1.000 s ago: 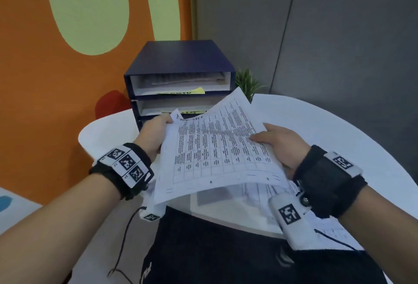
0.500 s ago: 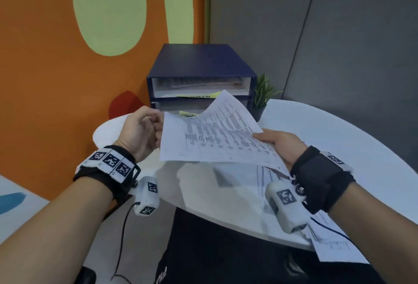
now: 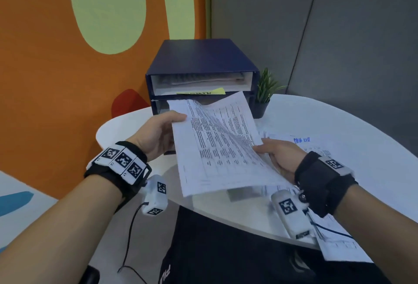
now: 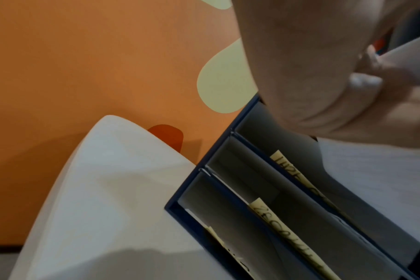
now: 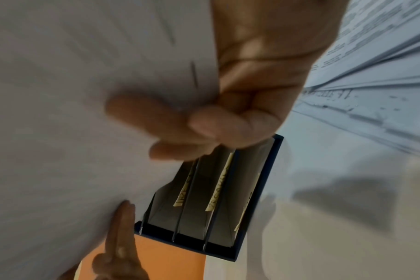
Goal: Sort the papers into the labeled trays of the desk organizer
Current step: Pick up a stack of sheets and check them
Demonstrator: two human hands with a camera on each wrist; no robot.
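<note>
Orange wall (image 3: 56, 102) with pale green shapes backs a round white table (image 3: 339, 125), and over that table both hands hold up a sheaf of white printed sheets with tables of small text (image 3: 217, 148). On the sheaf's left edge the left hand (image 3: 158, 134) pinches it, thumb on top and fingers curled underneath — in the left wrist view the hand (image 4: 324, 75) shows the paper's edge meeting its fingertips at the upper right. On the sheaf's right edge the right hand (image 3: 280, 157) grips it with the thumb lying on the printed face; the right wrist view shows that hand's (image 5: 252, 85) fingers (image 5: 144, 113) curled against the blank underside, so both grips are closed on the paper. The top sheet is lifted and bowed apart from those beneath. Just beyond the two grips, the far corner of the sheaf reaches the front of a dark blue desk organizer with stacked open trays (image 3: 201, 62); whether it enters a tray cannot be told. Yellow handwritten labels (image 3: 201, 91) stick out at the tray fronts, and the top tray holds papers. Right of the organizer stands a small green potted plant (image 3: 264, 93). Beyond the right hand more printed sheets (image 3: 316, 148) lie flat on the table, one with blue handwriting.
</note>
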